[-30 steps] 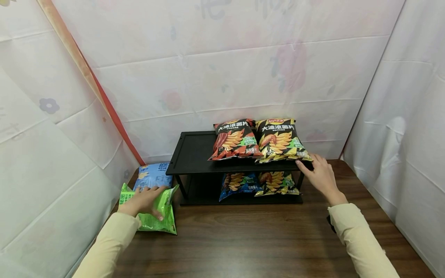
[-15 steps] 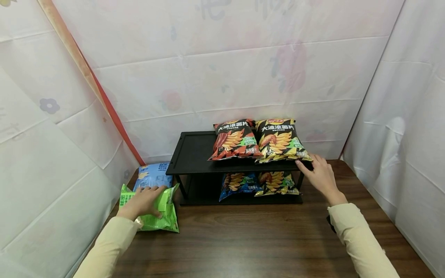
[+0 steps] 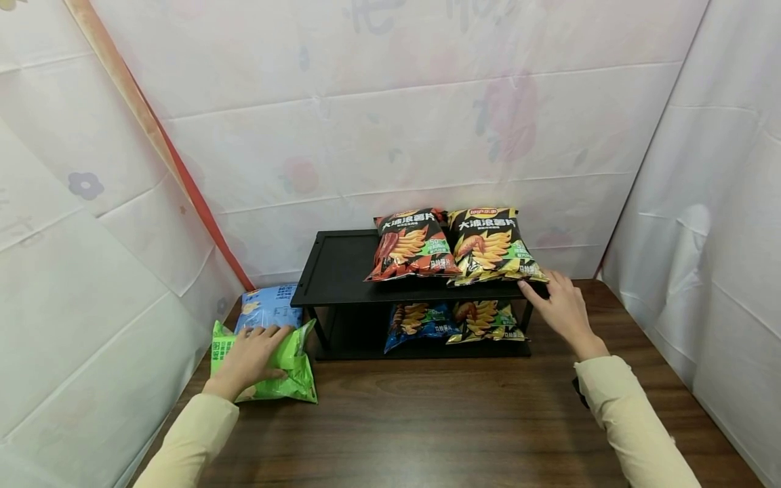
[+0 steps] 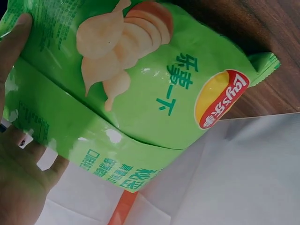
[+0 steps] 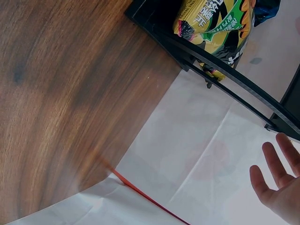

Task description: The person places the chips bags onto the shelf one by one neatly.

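My left hand (image 3: 247,359) grips a green bag of potato chips (image 3: 297,381) left of the black two-tier rack (image 3: 342,271). In the left wrist view the thumb lies across one side of the bag and the fingers reach along the opposite edge. My right hand (image 3: 564,308) is at the rack's front right corner, its thumb tip right by the top shelf's edge. Its fingers look extended in the right wrist view. Close to that hand, a yellow-and-black chip bag (image 3: 491,247) leans on the top shelf, with a red-and-black chip bag (image 3: 415,247) beside it.
A blue chip bag (image 3: 271,308) lies behind the green one. On the lower shelf are a dark blue chip bag (image 3: 421,322) and another yellow-and-black bag (image 3: 485,322). White cloth (image 3: 390,135) walls surround the wooden table (image 3: 415,420).
The green bag has shifted slightly right and away from me, its near edge lifting a little, with my left hand on it. The right hand keeps its place at the rack corner.
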Tool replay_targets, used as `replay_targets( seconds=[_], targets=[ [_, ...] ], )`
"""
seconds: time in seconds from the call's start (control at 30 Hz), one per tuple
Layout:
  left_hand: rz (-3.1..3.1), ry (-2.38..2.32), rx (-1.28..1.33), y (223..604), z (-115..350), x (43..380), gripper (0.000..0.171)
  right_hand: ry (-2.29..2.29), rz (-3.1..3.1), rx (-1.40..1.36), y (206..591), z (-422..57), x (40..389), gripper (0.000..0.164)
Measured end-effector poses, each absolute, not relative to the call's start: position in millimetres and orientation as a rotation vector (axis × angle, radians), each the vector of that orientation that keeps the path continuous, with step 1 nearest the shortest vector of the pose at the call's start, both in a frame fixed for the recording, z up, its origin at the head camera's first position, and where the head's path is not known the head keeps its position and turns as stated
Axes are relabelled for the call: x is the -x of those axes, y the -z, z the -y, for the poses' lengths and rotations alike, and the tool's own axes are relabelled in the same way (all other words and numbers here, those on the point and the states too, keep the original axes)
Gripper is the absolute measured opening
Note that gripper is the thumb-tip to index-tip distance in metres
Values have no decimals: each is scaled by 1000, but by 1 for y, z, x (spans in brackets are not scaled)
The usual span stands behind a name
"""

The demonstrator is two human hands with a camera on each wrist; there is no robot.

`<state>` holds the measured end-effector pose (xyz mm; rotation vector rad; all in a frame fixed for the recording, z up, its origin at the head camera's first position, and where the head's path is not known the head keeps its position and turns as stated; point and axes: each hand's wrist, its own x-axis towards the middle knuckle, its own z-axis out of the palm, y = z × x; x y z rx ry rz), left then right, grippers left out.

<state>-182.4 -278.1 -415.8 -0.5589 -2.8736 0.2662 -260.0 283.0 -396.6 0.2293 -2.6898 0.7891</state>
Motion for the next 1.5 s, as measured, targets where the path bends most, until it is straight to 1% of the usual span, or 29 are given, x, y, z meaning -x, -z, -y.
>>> replay_targets(
  seconds=[0.77, 1.27, 1.5],
  targets=[
    [2502, -298, 536, 430, 272, 177, 85, -791, 2688, -227, 398, -283, 260, 76],
    [2451, -316, 397, 445, 259, 170, 87, -811, 2689, -225, 398, -282, 260, 75],
    [2521, -268, 348, 446, 255, 169, 84, -818, 2684, -225, 398, -282, 260, 75]
  ],
)
